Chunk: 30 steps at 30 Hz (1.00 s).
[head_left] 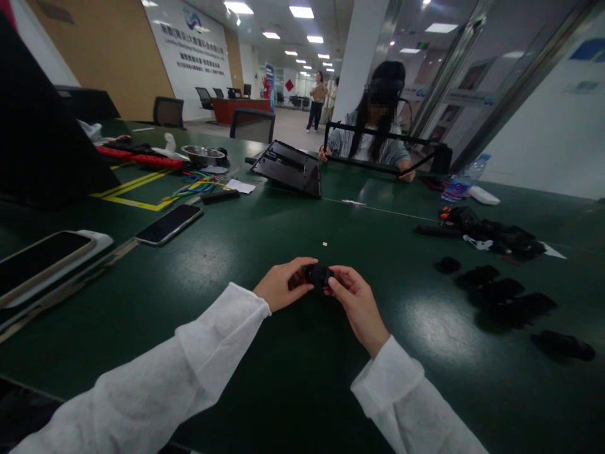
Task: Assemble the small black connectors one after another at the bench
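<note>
Between my two hands, just over the green table (265, 353), is a small black part (319, 275), rounded and dark; its exact kind does not show. My left hand (286, 284) grips its left side with thumb and fingers. On the right side, my right hand (353, 295) pinches it between thumb and fingertips. The fingers cover both ends of the part. A tiny pale piece (324, 244) lies on the table a little beyond my hands.
To the right lie several black parts (503, 290) and a darker pile (491, 230). Phones (171, 224) rest at left, near wires (201, 185) and a metal bowl (203, 154). A black panel (288, 167) stands tilted ahead. Across the table a person holds a black frame (363, 165).
</note>
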### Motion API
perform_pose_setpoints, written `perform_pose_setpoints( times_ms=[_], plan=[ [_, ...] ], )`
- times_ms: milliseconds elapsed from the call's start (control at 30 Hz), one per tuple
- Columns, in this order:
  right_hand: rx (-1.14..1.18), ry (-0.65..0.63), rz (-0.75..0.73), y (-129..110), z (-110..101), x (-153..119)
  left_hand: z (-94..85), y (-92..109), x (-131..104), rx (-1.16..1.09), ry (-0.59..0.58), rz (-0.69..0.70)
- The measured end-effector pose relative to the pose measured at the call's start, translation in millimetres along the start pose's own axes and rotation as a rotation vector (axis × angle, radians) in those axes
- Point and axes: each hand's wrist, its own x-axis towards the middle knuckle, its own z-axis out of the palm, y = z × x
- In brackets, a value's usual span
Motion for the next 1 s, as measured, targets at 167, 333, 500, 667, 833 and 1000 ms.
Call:
perform_pose_setpoints(
  times_ms=[167, 333, 500, 667, 833, 1000],
  plan=[
    [-0.014, -0.004, 0.017, -1.5, -0.6, -0.6, -0.2, 1.7, 1.0, 0.002, -0.020, -0.049],
    [-0.048, -0.038, 0.026, -2.6, -1.2, -2.2, -3.5, 3.2, 3.0, 0.086, -0.018, -0.110],
    [-0.066, -0.071, 0.027, -4.9, 2.6, -3.9, -5.1, -0.6, 4.3, 0.091, -0.009, -0.138],
    [-0.070, -0.062, 0.015, -10.2, 7.7, -4.8, -2.4, -3.8, 4.1, 0.008, 0.027, -0.110],
    [-0.074, -0.045, 0.041, -11.3, 7.0, -5.6, -2.3, -0.4, 2.8, -0.011, 0.058, -0.149],
    [-0.052, -0.039, 0.017, -2.5, 3.2, -2.7, -2.6, 3.4, 2.0, -0.027, 0.140, -0.046]
  ],
)
